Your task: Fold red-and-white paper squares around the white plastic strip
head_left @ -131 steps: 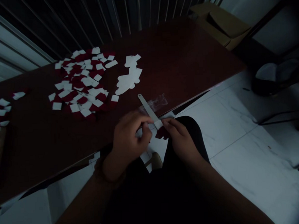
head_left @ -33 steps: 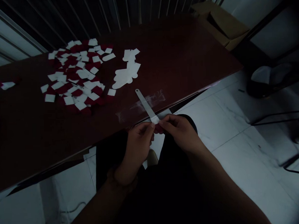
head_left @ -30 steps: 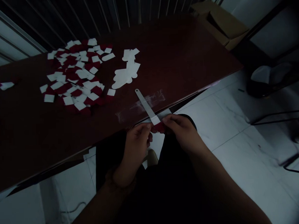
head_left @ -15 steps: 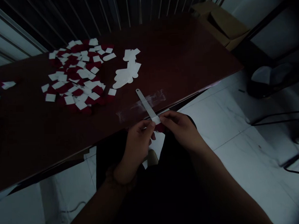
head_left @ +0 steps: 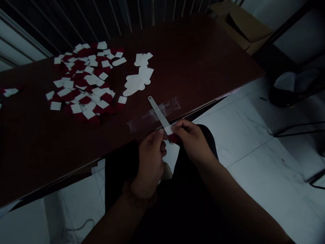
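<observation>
A flat metal strip like a ruler (head_left: 159,113), with a hole at its far end, juts over the table's front edge. At its near end is a small piece of dark red and white material (head_left: 174,138), partly hidden by fingers. My right hand (head_left: 193,139) pinches this piece against the strip between thumb and fingers. Just left of it, my left hand (head_left: 150,156) is closed, its thumb pressed to the curled fingers; what it pinches, if anything, is too small to make out. Below both hands lies a white sheet (head_left: 172,153) over the lap.
The dark red-brown table (head_left: 197,53) carries a heap of red and white pieces (head_left: 83,82) on the left. Thin white cut-outs (head_left: 139,78) lie beside it. Clear tape (head_left: 167,108) crosses the tabletop under the strip. A cardboard box (head_left: 241,26) stands beyond the right end.
My left thumb has slid up and left, off the white part of the piece. My right hand has shifted slightly left, its thumb now over the piece.
</observation>
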{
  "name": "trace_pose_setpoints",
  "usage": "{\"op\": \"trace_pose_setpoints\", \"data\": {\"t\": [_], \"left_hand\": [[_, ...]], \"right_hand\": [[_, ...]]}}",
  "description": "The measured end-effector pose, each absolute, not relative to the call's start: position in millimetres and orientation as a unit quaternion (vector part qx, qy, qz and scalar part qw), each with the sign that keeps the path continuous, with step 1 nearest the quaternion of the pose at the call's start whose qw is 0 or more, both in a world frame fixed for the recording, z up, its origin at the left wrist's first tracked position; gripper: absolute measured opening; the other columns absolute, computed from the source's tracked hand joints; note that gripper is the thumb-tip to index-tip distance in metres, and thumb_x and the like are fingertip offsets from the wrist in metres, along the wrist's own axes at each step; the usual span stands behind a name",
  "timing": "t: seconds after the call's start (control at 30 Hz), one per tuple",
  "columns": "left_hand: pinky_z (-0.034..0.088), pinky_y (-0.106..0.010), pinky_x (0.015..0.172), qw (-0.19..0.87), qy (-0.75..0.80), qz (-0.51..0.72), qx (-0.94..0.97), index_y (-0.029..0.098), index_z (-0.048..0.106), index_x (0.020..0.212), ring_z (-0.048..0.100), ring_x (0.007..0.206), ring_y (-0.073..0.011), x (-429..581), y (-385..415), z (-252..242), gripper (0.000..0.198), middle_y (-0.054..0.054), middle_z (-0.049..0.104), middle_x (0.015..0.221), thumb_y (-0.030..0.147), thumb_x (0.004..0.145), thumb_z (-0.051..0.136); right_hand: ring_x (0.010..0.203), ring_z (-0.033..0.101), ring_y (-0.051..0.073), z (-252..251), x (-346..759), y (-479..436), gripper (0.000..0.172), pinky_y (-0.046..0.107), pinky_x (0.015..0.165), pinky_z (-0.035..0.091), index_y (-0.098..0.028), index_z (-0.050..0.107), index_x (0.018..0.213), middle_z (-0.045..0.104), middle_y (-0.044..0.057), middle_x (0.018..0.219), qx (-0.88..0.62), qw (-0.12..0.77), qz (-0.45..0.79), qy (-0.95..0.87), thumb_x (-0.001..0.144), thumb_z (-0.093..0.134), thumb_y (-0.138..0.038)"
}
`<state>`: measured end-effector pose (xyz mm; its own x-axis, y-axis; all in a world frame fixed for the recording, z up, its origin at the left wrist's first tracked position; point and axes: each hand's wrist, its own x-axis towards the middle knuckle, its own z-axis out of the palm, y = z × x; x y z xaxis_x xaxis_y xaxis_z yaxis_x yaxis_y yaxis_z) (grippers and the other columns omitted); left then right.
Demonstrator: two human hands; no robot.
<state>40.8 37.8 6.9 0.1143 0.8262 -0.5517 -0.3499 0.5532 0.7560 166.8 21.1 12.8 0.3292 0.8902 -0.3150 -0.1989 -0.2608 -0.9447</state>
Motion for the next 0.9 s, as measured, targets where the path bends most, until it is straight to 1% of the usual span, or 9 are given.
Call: {"op": "trace_pose_setpoints", "data": {"t": [0.13, 0.23, 0.3, 0.43, 0.53, 0.63, 0.73, 0.83, 0.9], "left_hand": [[0.025, -0.019, 0.044, 0.717, 0.524, 0.385, 0.252, 0.017, 0.071, 0.075, 0.044, 0.055, -0.0069, 38, 40, 9, 0.028, 0.001, 0.059, 0.07, 0.043, 0.078, 0.082], [0.029, -0.019, 0.047, 0.701, 0.535, 0.361, 0.303, 0.017, 0.075, 0.079, 0.046, 0.055, -0.0079, 36, 40, 8, 0.029, 0.002, 0.056, 0.063, 0.046, 0.079, 0.082], [0.031, -0.019, 0.048, 0.69, 0.541, 0.347, 0.334, 0.018, 0.076, 0.082, 0.046, 0.054, -0.0081, 36, 39, 6, 0.028, 0.003, 0.054, 0.06, 0.045, 0.08, 0.082], [0.032, -0.019, 0.048, 0.679, 0.541, 0.349, 0.353, 0.017, 0.076, 0.083, 0.046, 0.053, -0.0072, 37, 39, 1, 0.027, 0.003, 0.058, 0.063, 0.044, 0.08, 0.081], [0.033, -0.019, 0.048, 0.676, 0.545, 0.347, 0.355, 0.018, 0.075, 0.082, 0.046, 0.053, -0.0071, 38, 39, -1, 0.028, 0.004, 0.058, 0.063, 0.045, 0.08, 0.081], [0.034, -0.019, 0.048, 0.677, 0.547, 0.349, 0.349, 0.018, 0.076, 0.083, 0.047, 0.054, -0.0075, 38, 38, 0, 0.029, 0.003, 0.058, 0.064, 0.046, 0.08, 0.081], [0.036, -0.019, 0.05, 0.681, 0.546, 0.349, 0.341, 0.018, 0.077, 0.087, 0.049, 0.056, -0.0083, 35, 36, 1, 0.03, 0.003, 0.058, 0.064, 0.048, 0.081, 0.081], [0.035, -0.018, 0.049, 0.685, 0.54, 0.341, 0.351, 0.019, 0.077, 0.087, 0.05, 0.057, -0.0088, 33, 36, 0, 0.031, 0.002, 0.06, 0.065, 0.05, 0.083, 0.08], [0.033, -0.018, 0.047, 0.696, 0.522, 0.328, 0.368, 0.019, 0.076, 0.087, 0.053, 0.058, -0.0091, 34, 40, -1, 0.033, 0.0, 0.065, 0.069, 0.052, 0.084, 0.078]], "right_hand": [[0.064, 0.057, 0.015, 13, 170, 21, 0.018, 0.03, 0.065, 0.048, -0.023, 0.065, 0.075, 0.061, -0.003, 0.066, -0.611, 0.514, 0.522, -0.3, 0.087, 0.072, -0.035], [0.063, 0.056, 0.014, 12, 171, 22, 0.016, 0.03, 0.062, 0.047, -0.023, 0.068, 0.077, 0.062, -0.002, 0.067, -0.608, 0.512, 0.529, -0.297, 0.087, 0.071, -0.035], [0.061, 0.054, 0.014, 10, 169, 23, 0.016, 0.029, 0.061, 0.047, -0.023, 0.066, 0.075, 0.06, -0.003, 0.066, -0.608, 0.525, 0.522, -0.285, 0.085, 0.072, -0.033], [0.059, 0.051, 0.012, 8, 165, 28, 0.017, 0.027, 0.06, 0.046, -0.023, 0.061, 0.069, 0.058, -0.005, 0.064, -0.617, 0.559, 0.492, -0.255, 0.08, 0.073, -0.029], [0.057, 0.05, 0.011, 9, 164, 30, 0.019, 0.026, 0.059, 0.045, -0.022, 0.061, 0.069, 0.058, -0.006, 0.065, -0.619, 0.57, 0.481, -0.245, 0.078, 0.075, -0.031], [0.059, 0.053, 0.011, 8, 168, 30, 0.018, 0.026, 0.059, 0.045, -0.021, 0.067, 0.074, 0.061, -0.005, 0.066, -0.62, 0.556, 0.489, -0.258, 0.079, 0.078, -0.035], [0.059, 0.055, 0.013, 3, 177, 26, 0.018, 0.026, 0.057, 0.044, -0.022, 0.071, 0.081, 0.063, -0.003, 0.067, -0.61, 0.571, 0.5, -0.226, 0.084, 0.072, -0.04], [0.057, 0.054, 0.013, -2, 184, 21, 0.014, 0.026, 0.055, 0.042, -0.023, 0.07, 0.081, 0.062, -0.003, 0.064, -0.604, 0.591, 0.502, -0.181, 0.085, 0.067, -0.036], [0.057, 0.053, 0.013, -2, 183, 17, 0.013, 0.027, 0.056, 0.042, -0.022, 0.069, 0.08, 0.062, -0.003, 0.064, -0.603, 0.584, 0.511, -0.184, 0.085, 0.067, -0.034]]}}
